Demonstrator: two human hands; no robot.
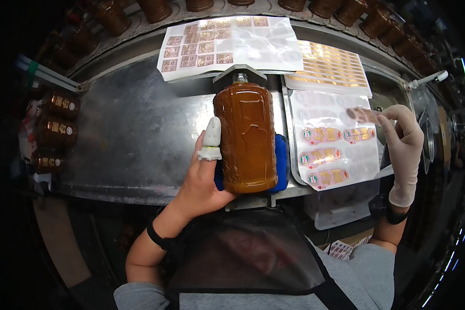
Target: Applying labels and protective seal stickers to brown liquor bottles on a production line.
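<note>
A large brown bottle (249,139) with raised panels on its face lies in a holder, its neck pointing away from me. Under it shows a blue pad (281,160), and a metal bracket (223,78) sits around the neck. My left hand (204,181) grips the bottle's left side and lower end, a white finger cover on one finger. To the right, my white-gloved right hand (402,132) pinches a label (362,114), slightly blurred, above a label sheet (315,113). Several pink and gold labels remain stuck on that sheet; others have left blank outlines.
Behind the holder lies another sheet (263,46) of small square labels, partly used. A gold-striped label sheet (333,64) is beside it. Brown bottles (57,132) stand at the left, with more along the far edge. A clear plastic bin (338,206) sits below the bench's right side.
</note>
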